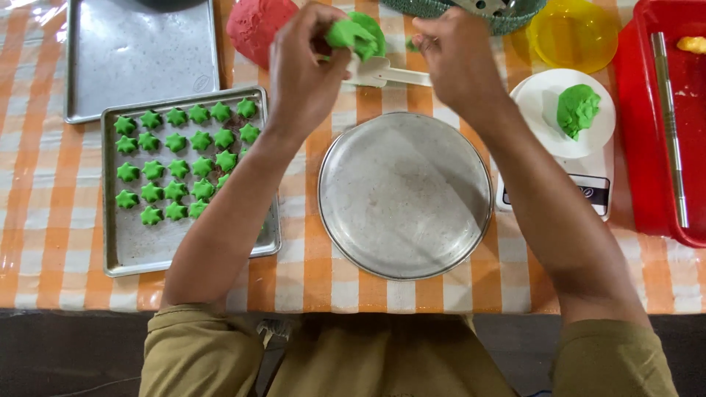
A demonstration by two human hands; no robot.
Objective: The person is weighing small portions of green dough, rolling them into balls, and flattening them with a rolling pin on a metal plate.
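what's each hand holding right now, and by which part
Left hand pinches a green dough lump at its left edge. Right hand: a hold cannot be told.

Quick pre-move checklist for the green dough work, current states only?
1. Left hand has a grip on the green dough lump: ok.
2. Right hand free of dough: cannot tell, fingertips face away; it sits above the white tool.
3. Round metal pan clear to receive pieces: ok, nothing lies in it.
4. Space left on the star tray: ok, the near strip is bare; green stars fill the far part.
5. Spare dough available: ok, a green lump rests on the white scale.
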